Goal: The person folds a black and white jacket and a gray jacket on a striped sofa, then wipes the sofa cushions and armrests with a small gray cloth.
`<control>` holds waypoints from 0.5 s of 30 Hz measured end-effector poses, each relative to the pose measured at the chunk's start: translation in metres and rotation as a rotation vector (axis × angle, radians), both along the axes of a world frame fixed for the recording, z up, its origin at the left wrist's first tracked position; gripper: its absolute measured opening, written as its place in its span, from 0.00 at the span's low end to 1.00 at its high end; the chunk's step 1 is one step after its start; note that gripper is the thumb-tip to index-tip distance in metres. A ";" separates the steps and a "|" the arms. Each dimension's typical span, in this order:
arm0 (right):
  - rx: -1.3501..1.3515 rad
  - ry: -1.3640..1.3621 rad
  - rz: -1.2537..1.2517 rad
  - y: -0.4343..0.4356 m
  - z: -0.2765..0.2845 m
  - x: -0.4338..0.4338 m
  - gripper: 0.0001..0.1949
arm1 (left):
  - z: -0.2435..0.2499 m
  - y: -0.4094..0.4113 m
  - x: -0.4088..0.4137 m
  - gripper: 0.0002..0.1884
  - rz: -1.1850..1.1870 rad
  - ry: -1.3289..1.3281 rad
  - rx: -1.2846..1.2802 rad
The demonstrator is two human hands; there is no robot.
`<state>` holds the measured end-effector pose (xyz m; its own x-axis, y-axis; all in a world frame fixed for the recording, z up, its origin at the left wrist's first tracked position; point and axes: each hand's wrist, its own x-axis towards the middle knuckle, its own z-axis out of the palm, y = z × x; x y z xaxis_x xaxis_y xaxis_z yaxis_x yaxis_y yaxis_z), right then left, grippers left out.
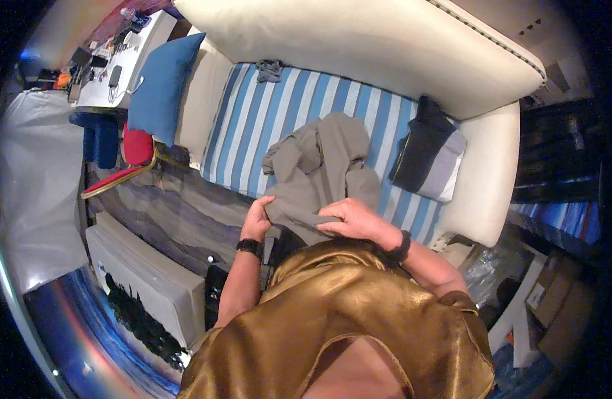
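A rumpled grey-brown garment (331, 154) spreads from my hands onto the blue-and-white striped seat (246, 124) of a cream sofa. At its near left edge, my left hand (259, 217) pinches the cloth between thumb and fingers. My right hand (353, 219) grips a fold farther right, close to my body. The garment's far part lies in loose folds, so its exact kind is hard to tell. Folded dark, grey and white clothes (430, 154) rest at the seat's right end. A small crumpled grey cloth (269, 71) lies by the backrest.
The sofa's backrest (345, 45) rises ahead, with a padded right arm (490, 169). A blue cushion (166, 87) leans at the left arm. Beyond it are a cluttered white table (99, 92) and red chair (138, 147). A pale box-like piece (146, 269) stands at lower left.
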<state>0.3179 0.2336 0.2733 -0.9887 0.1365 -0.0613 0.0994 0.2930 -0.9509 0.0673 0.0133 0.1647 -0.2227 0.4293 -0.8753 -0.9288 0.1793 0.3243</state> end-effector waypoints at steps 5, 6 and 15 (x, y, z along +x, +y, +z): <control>-0.029 -0.019 0.127 -0.008 0.017 -0.007 0.15 | -0.015 0.012 -0.002 0.27 -0.091 -0.008 0.156; -0.023 -0.012 0.130 -0.009 0.019 -0.008 0.15 | -0.023 0.018 -0.008 0.27 -0.040 -0.161 0.114; -0.075 -0.069 0.113 -0.005 0.022 -0.018 0.15 | -0.026 0.027 -0.026 0.17 0.265 0.248 0.143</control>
<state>0.2996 0.2284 0.2955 -0.9906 0.0166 -0.1359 0.1360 0.2350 -0.9624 0.0414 0.0408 0.1386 -0.5397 0.4425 -0.7162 -0.8270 -0.1195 0.5493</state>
